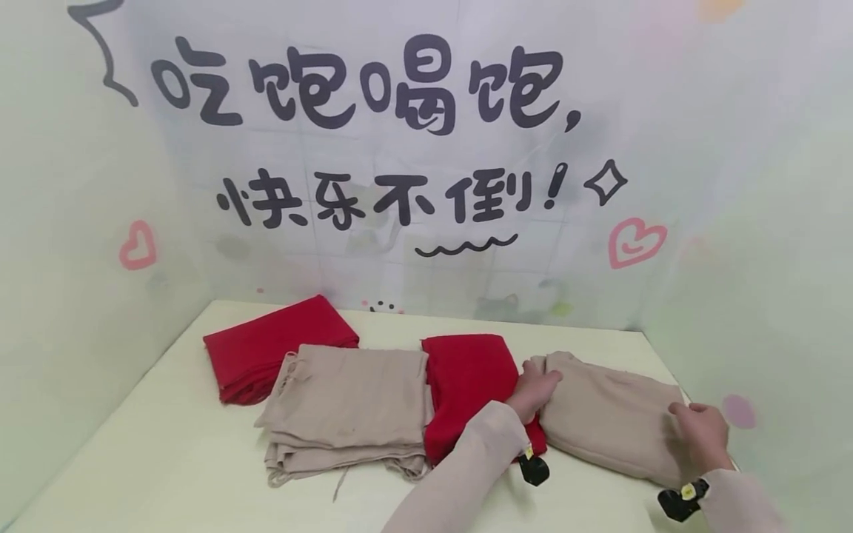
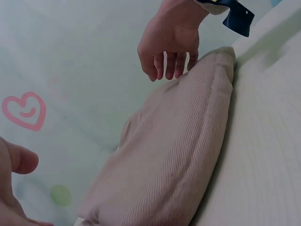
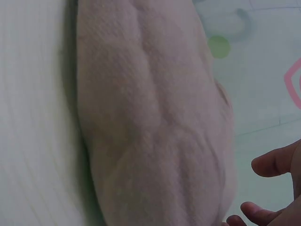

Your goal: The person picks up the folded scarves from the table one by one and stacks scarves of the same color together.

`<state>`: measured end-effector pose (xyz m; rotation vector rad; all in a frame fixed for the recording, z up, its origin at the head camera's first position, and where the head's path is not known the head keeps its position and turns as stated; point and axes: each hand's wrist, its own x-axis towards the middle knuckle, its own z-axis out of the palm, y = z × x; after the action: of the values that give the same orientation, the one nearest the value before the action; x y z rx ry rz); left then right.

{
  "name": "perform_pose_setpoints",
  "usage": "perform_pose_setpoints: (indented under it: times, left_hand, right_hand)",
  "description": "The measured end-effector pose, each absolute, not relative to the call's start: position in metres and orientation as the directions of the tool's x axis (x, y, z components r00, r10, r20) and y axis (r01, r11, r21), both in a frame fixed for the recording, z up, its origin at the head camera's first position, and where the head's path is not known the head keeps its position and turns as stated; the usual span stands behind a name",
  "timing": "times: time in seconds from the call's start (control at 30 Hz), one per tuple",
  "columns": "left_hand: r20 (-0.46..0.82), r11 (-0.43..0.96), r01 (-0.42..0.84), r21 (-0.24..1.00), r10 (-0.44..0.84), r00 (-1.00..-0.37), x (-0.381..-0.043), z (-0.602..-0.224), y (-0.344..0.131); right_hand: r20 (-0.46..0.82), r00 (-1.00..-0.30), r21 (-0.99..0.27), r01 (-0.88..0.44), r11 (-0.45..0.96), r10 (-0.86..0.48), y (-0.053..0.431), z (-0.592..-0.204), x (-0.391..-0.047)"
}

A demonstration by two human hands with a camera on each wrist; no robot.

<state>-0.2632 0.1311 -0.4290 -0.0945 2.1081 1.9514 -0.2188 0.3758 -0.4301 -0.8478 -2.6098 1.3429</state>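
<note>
A folded beige cloth [image 1: 609,414] with a ribbed weave lies at the right of the table. My left hand [image 1: 535,389] is at its left end, overlapping the cloth's corner in the head view. In the left wrist view, the thumb [image 2: 23,159] of that hand is held out beside the fabric. Over the cloth's right end hovers my right hand [image 1: 703,429], its fingers hanging loosely downward in the left wrist view. The right wrist view shows the cloth's puffy folded side [image 3: 155,117], with the right thumb and fingertips apart from it.
A stack of folded beige cloths [image 1: 349,400] with thin strings sits mid-table. Folded red cloths lie on either side of it, one [image 1: 266,348] behind at left, another [image 1: 466,385] between the stack and my left hand. Printed fabric walls [image 1: 400,281] enclose the pale table [image 1: 166,459].
</note>
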Motion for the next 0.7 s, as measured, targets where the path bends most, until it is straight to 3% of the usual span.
perform_pose_setpoints:
  times: [0.13, 0.33, 0.7]
  left_hand:
    - [-0.284, 0.111, -0.278, 0.954, 0.04, -0.958, -0.263, -0.431, 0.135]
    - [-0.286, 0.159, -0.278, 0.947, 0.028, -0.958, -0.263, -0.433, 0.138]
    - [-0.27, 0.142, -0.263, 0.954, 0.032, -0.962, -0.262, -0.446, 0.147]
  right_hand:
    - [-0.166, -0.833, -0.749, 0.455, 0.482, 0.528, 0.375, -0.438, -0.219]
    - [-0.245, -0.816, -0.743, 0.505, 0.44, 0.523, 0.377, -0.447, -0.22]
    - [-0.212, -0.85, -0.633, 0.496, 0.595, 0.483, 0.377, -0.45, -0.224]
